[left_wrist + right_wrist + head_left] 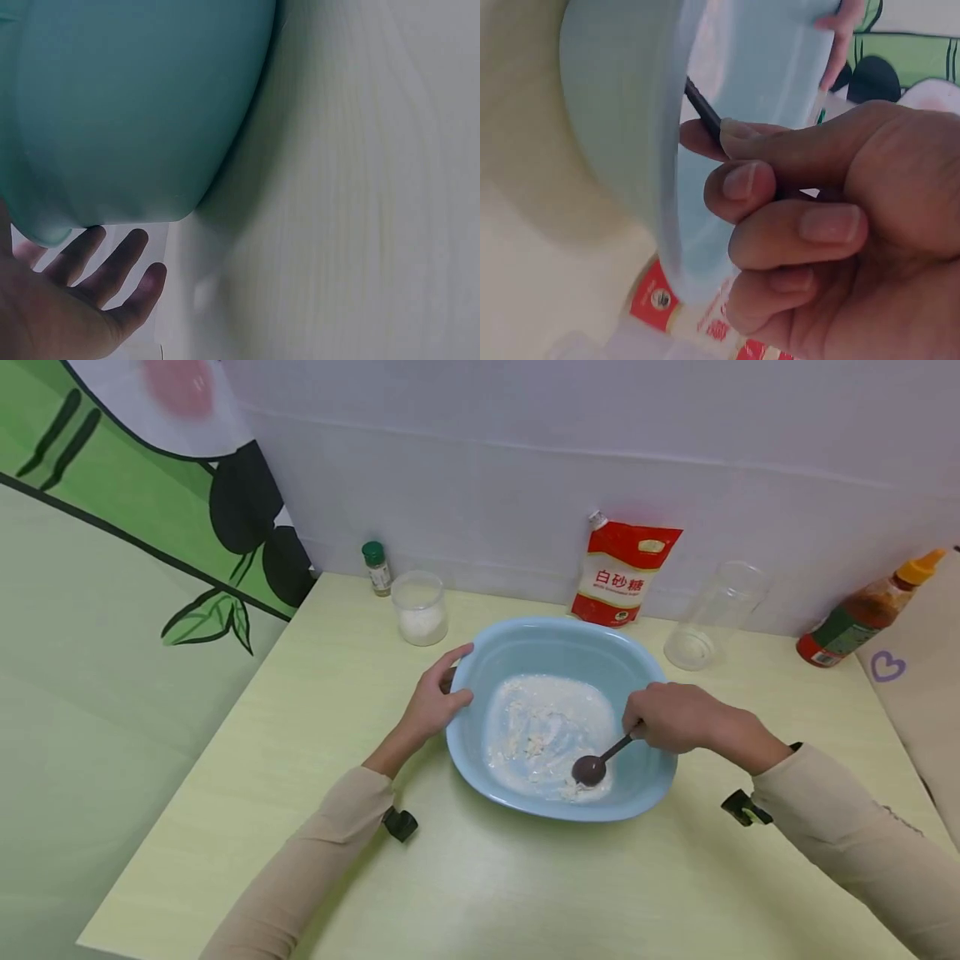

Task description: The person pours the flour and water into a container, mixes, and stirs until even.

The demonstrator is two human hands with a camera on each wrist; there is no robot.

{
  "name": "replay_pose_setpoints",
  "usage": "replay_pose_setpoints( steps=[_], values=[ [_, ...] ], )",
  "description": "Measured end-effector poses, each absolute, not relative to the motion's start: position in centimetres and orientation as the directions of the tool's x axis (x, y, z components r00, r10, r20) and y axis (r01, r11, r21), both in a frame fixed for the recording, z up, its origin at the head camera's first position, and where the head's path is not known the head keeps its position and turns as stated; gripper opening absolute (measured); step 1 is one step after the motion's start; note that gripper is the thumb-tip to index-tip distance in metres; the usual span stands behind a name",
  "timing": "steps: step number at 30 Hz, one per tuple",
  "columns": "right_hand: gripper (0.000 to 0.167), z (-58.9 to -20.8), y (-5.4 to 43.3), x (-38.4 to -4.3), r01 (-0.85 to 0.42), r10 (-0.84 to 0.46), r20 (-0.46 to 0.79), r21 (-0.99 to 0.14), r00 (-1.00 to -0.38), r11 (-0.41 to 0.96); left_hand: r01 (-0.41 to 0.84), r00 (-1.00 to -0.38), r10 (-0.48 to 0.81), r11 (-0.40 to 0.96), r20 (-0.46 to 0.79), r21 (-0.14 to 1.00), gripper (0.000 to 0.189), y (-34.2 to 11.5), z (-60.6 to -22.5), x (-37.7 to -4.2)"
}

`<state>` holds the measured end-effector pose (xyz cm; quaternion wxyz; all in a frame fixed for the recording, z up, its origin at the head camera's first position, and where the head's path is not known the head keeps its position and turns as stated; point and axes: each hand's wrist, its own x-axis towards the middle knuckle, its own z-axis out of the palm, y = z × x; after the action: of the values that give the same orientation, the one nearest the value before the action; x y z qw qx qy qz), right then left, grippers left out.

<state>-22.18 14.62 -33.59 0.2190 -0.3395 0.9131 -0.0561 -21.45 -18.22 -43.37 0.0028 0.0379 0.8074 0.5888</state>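
A light blue plastic basin [551, 632] stands on the table, with wet, lumpy white flour mixture [536, 727] spread over its bottom. My left hand [435, 695] holds the basin's left rim, the thumb at the rim and the other fingers outside below it, spread apart in the left wrist view. In my right hand [671, 717] is the thin handle of a dark brown spoon [589, 770], pinched between thumb and curled fingers over the right rim. The spoon's bowl touches the mixture at the front right of the basin.
Behind the basin stand a green-capped spice jar [377, 568], a glass of white powder [420, 608], a red and white sugar pouch [624, 572] and a clear glass vessel [712, 618]. A sauce bottle [862, 610] leans at the table's right back corner. A wall rises behind.
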Motion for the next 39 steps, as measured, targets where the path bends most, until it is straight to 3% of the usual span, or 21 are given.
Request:
replay_pose_setpoints(
  steps=[9, 14, 24, 34, 39],
  values=[
    [0.016, -33.7, 15.5, -26.2, -0.503, -0.528, -0.27, -0.161, -0.805, 0.849, 0.055, -0.997, 0.071, 0.294, 0.036, 0.954, 0.072, -18.2, -43.4, -21.5],
    [0.021, -34.6, 13.8, -27.3, -0.478, -0.514, -0.22, -0.198, -0.829, 0.856, 0.057, -0.997, 0.073, 0.298, 0.037, 0.953, 0.072, -18.1, -43.6, -21.6],
    [0.018, -35.4, 9.4, -25.0, -0.61, -0.653, -0.174, -0.245, -0.737, 0.753, 0.061, -0.997, 0.064, 0.301, 0.044, 0.952, 0.071, -18.2, -43.7, -21.7],
    [0.017, -35.2, 10.8, -23.1, -0.661, -0.766, -0.256, -0.393, -0.59, 0.64, 0.073, -0.996, 0.063, 0.292, 0.057, 0.954, 0.073, -18.2, -43.8, -21.7],
    [0.014, -34.1, 13.0, -24.2, -0.613, -0.704, -0.331, -0.346, -0.628, 0.71, 0.074, -0.996, 0.064, 0.303, 0.057, 0.95, 0.072, -18.4, -43.8, -21.7]
  ],
)
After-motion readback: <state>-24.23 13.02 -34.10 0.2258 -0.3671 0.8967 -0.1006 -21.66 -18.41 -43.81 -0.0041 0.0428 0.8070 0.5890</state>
